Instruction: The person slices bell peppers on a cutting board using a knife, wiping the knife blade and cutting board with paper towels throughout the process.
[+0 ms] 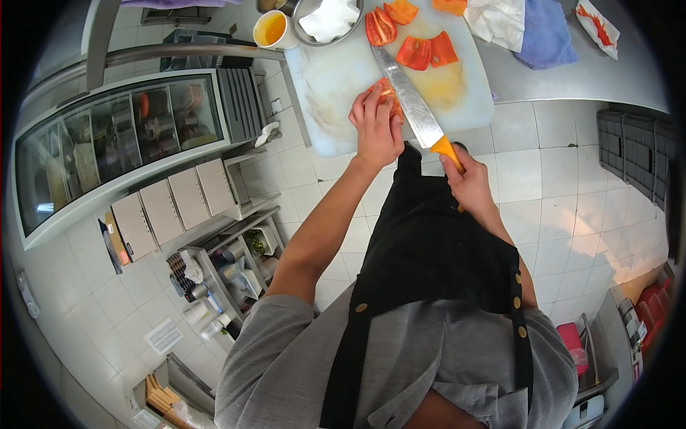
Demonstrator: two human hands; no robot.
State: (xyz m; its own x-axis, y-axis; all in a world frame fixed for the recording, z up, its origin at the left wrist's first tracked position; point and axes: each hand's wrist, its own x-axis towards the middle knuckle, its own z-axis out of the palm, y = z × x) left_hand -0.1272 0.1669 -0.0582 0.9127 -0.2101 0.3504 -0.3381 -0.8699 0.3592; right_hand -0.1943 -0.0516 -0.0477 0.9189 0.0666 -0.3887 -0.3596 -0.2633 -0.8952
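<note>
My right hand [471,180] is wrapped round the yellow handle of a chef's knife [411,96]. The long blade points away from me across a white cutting board [325,75]. With bent fingers, my left hand [377,129] holds a red bell pepper piece [386,89] against the board, just left of the blade. Much of that piece is hidden under the fingers. Beyond the knife tip lies a ribbed red pepper piece [381,27]. More cut pepper pieces [427,51] rest right of the blade, and an orange-red piece [401,11] is at the far edge.
A metal bowl [299,32] with white paper and a cup of orange-yellow contents [270,30] stand at the board's far left. White cloth [498,20], a blue cloth [544,36] and a small tray of red strips [599,30] lie on the steel counter [572,80] to the right.
</note>
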